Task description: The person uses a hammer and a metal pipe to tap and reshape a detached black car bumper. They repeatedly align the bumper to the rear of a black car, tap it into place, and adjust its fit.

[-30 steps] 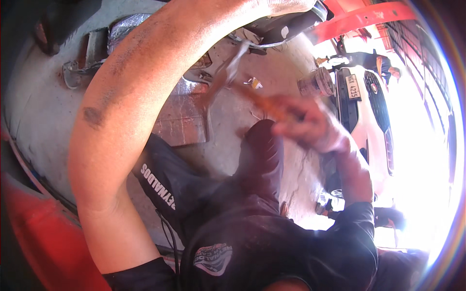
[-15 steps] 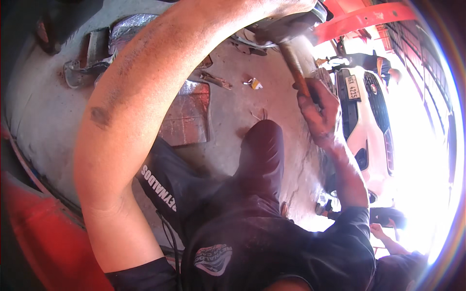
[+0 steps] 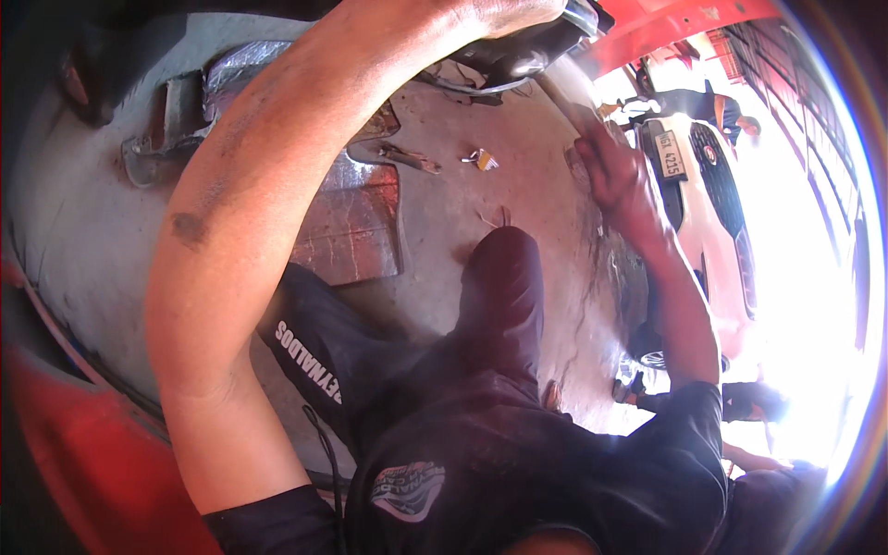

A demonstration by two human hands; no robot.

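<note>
My left forearm reaches to the top edge, where my left hand [image 3: 518,13] lies against a black part [image 3: 483,57]; its fingertips are mostly hidden. My right hand [image 3: 618,180] is closed on the wooden handle of a tool [image 3: 578,111], probably a hammer, which reaches up toward the black part; its head is blurred. A red panel [image 3: 666,23] runs beside the black part at the top.
On the concrete floor lie a foil-covered panel [image 3: 356,213], bent metal pieces [image 3: 166,153] and a small yellow-and-white item [image 3: 481,159]. A white car [image 3: 712,250] stands at the right. A person [image 3: 717,111] and another person's legs [image 3: 749,400] are near it.
My right hand has swung up and rightward with the wooden-handled tool, raising it toward the black part. My left hand remains at that part, shifted slightly left.
</note>
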